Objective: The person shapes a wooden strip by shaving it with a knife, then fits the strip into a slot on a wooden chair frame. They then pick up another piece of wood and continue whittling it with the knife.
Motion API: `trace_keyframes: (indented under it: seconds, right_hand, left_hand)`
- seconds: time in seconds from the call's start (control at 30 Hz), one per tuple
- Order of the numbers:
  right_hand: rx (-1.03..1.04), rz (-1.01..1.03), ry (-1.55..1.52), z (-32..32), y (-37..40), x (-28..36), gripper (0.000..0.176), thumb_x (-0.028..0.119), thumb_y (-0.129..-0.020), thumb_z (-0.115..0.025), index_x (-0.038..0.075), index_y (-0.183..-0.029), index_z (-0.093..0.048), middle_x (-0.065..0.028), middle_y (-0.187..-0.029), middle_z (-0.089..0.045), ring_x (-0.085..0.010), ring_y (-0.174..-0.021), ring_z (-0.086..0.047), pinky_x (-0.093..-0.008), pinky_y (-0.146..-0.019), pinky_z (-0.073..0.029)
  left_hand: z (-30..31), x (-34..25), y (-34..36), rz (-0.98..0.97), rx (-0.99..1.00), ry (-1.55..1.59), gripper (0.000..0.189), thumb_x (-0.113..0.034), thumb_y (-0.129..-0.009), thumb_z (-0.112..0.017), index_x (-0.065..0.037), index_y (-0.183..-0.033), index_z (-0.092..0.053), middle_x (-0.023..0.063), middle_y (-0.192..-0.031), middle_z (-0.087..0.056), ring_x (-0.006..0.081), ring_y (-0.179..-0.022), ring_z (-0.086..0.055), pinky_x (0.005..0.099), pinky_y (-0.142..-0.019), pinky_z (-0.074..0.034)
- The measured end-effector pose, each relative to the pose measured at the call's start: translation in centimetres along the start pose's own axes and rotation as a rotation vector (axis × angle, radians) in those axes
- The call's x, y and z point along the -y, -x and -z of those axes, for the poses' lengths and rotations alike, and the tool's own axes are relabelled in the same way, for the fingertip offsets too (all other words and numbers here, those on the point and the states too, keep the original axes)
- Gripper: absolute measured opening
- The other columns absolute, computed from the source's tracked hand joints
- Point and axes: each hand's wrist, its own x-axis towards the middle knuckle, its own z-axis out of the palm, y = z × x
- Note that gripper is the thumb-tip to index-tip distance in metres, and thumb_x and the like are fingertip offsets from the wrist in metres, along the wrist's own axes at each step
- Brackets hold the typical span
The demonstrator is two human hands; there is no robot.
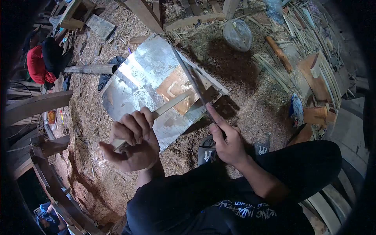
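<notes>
My left hand (135, 139) is wrapped round a pale, flat wooden strip (172, 103), which slants up to the right over a metal-covered board (135, 74). In my right hand (227, 141) is the lower end of a long, dark, narrow blade-like tool (188, 74), with the index finger stretched along it. The tool runs up to the left, and the strip's far end lies close to its edge; whether they touch I cannot tell. Beneath both, a brown wooden patch (176, 84) shows on the board.
Wood shavings cover the ground (250, 109). A clear plastic bag (237, 35), a log piece (279, 54) and thin sticks (272, 72) lie beyond. Curved timbers (39, 105) stand at left. A person in red (38, 64) sits upper left; another person (51, 219) is lower left.
</notes>
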Motion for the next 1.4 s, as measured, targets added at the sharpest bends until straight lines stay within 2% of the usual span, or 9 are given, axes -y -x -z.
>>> trace_keyframes:
  seconds: [0.1, 0.17, 0.27, 0.57, 1.0, 1.17, 1.3, 1.37, 1.4]
  right_hand:
    - [-0.019, 0.082, -0.049, -0.2, -0.1, 0.3, 0.047, 0.012, -0.1, -0.05, 0.005, -0.146, -0.044, -0.0186, -0.104, -0.07, -0.0115, -0.056, -0.056, -0.0308, -0.053, -0.046]
    - [-0.071, 0.262, -0.028, -0.6, -0.5, -0.2, 0.046, 0.012, -0.099, -0.05, 0.004, -0.145, -0.045, -0.0198, -0.123, -0.065, -0.0203, -0.071, -0.07, -0.0325, -0.06, -0.052]
    - [0.031, 0.159, -0.001, -0.1, -0.2, 0.4, 0.046, 0.01, -0.098, -0.05, 0.004, -0.144, -0.046, -0.0183, -0.137, -0.056, -0.0294, -0.09, -0.073, -0.0351, -0.068, -0.056]
    - [-0.021, 0.266, -0.012, 0.0, -0.8, 0.7, 0.047, 0.01, -0.097, -0.051, 0.004, -0.143, -0.046, -0.0184, -0.135, -0.057, -0.0339, -0.089, -0.072, -0.0355, -0.069, -0.055]
    - [0.026, 0.116, 0.006, 0.1, -0.5, 0.6, 0.048, 0.01, -0.097, -0.052, 0.006, -0.144, -0.046, -0.0186, -0.13, -0.061, -0.0312, -0.084, -0.072, -0.0347, -0.067, -0.055]
    - [-0.123, 0.387, 0.028, 0.0, -1.2, 1.2, 0.049, 0.008, -0.095, -0.053, 0.005, -0.143, -0.047, -0.0221, -0.127, -0.061, -0.0338, -0.086, -0.072, -0.0374, -0.068, -0.056]
    - [-0.078, 0.367, 0.043, -0.1, -0.8, 0.6, 0.05, 0.007, -0.094, -0.053, 0.005, -0.143, -0.047, -0.0214, -0.128, -0.062, -0.0353, -0.089, -0.071, -0.0389, -0.07, -0.057]
    - [0.048, 0.104, 0.131, 0.1, -0.8, 0.6, 0.05, 0.006, -0.094, -0.054, 0.006, -0.143, -0.048, -0.0214, -0.125, -0.063, -0.0351, -0.085, -0.07, -0.0398, -0.069, -0.056]
    - [0.041, 0.106, 0.134, 0.1, -0.9, 0.6, 0.05, 0.006, -0.094, -0.054, 0.006, -0.143, -0.048, -0.0214, -0.125, -0.063, -0.0351, -0.085, -0.07, -0.0398, -0.069, -0.056]
  left_hand:
    - [0.8, 0.8, 0.0, -0.086, 0.022, -0.04, 0.067, -0.064, -0.1, -0.02, -0.011, -0.064, -0.038, -0.0001, -0.055, -0.034, 0.0163, -0.049, -0.037, 0.0348, -0.06, -0.032]
    - [1.0, 0.9, 0.0, -0.123, 0.102, -0.02, 0.07, -0.068, -0.099, -0.016, -0.012, -0.064, -0.038, 0.0011, -0.054, -0.036, 0.0158, -0.047, -0.037, 0.0343, -0.058, -0.034]
    - [1.4, 1.5, 0.0, -0.175, 0.118, -0.034, 0.074, -0.076, -0.094, -0.014, -0.012, -0.064, -0.037, 0.0015, -0.052, -0.037, 0.0147, -0.044, -0.036, 0.0332, -0.053, -0.034]
    - [1.9, 2.5, -0.1, -0.255, 0.085, -0.078, 0.077, -0.085, -0.083, -0.014, -0.013, -0.066, -0.034, 0.0009, -0.051, -0.034, 0.013, -0.039, -0.03, 0.0297, -0.047, -0.03]
    - [0.8, 3.4, -0.6, -0.298, 0.297, 0.018, 0.071, -0.077, -0.091, -0.025, -0.012, -0.07, -0.043, 0.0019, -0.054, -0.038, 0.0138, -0.04, -0.033, 0.0308, -0.044, -0.031]
    - [1.1, 3.6, -0.5, -0.303, 0.275, 0.026, 0.072, -0.077, -0.091, -0.026, -0.011, -0.068, -0.042, 0.0016, -0.051, -0.037, 0.0132, -0.039, -0.031, 0.0298, -0.041, -0.028]
    - [1.4, 3.7, -0.6, -0.307, 0.257, 0.043, 0.072, -0.078, -0.09, -0.026, -0.011, -0.069, -0.041, 0.0013, -0.051, -0.033, 0.0125, -0.04, -0.027, 0.0293, -0.04, -0.027]
    - [1.2, 3.7, -0.5, -0.308, 0.261, 0.032, 0.072, -0.078, -0.09, -0.027, -0.011, -0.069, -0.041, 0.0013, -0.051, -0.033, 0.0126, -0.04, -0.026, 0.0293, -0.04, -0.026]
    - [1.2, 3.7, -0.6, -0.31, 0.264, 0.018, 0.072, -0.078, -0.09, -0.027, -0.011, -0.069, -0.041, 0.0013, -0.051, -0.032, 0.0126, -0.04, -0.025, 0.0292, -0.04, -0.025]
